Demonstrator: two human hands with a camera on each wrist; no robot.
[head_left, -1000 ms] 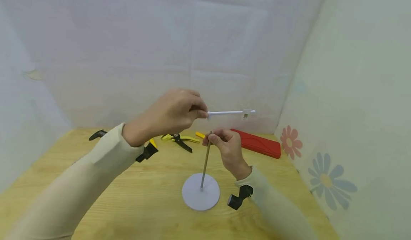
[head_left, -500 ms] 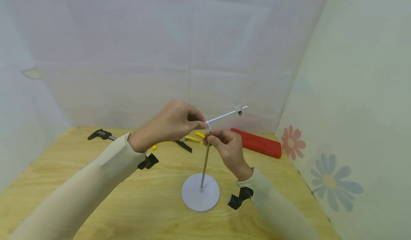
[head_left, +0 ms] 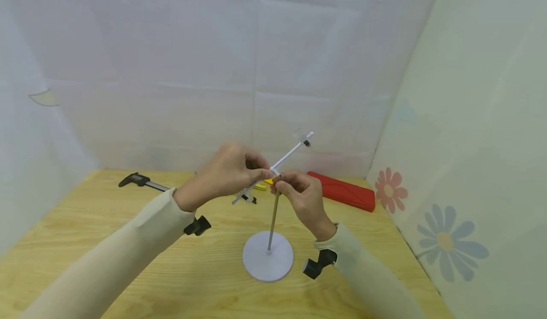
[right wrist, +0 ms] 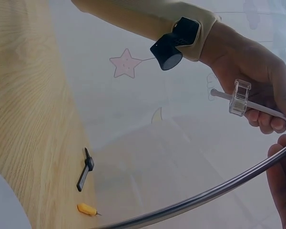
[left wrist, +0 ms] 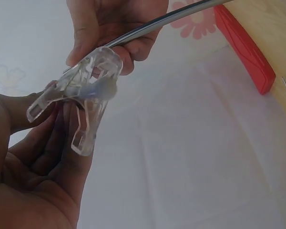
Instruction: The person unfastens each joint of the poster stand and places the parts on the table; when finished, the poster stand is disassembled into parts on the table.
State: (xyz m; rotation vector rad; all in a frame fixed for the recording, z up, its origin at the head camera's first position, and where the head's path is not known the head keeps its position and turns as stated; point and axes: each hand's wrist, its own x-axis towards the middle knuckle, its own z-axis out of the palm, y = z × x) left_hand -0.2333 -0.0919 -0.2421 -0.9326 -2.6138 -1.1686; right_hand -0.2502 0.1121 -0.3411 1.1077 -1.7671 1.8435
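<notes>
A silvery metal rod stands up from a round white base on the wooden table. My right hand pinches the rod near its top. Just above that, my left hand pinches the middle joint of a thin white crossbar, right at the rod's tip. The bar slants up to the right. One clear plastic clip sits near its upper end; another clear clip shows below my left hand. In the left wrist view, a clear clip partly hides the pinching fingers.
Behind the hands lie a digital caliper at left and a red case at right. Yellow handles show partly between the hands. A yellow-handled small tool appears in the right wrist view. Walls stand behind and at the sides.
My left hand has come down to the rod's top with the crossbar, which has turned from nearly level to slanting, bringing its lower clip into view. My right hand has stayed on the rod.
</notes>
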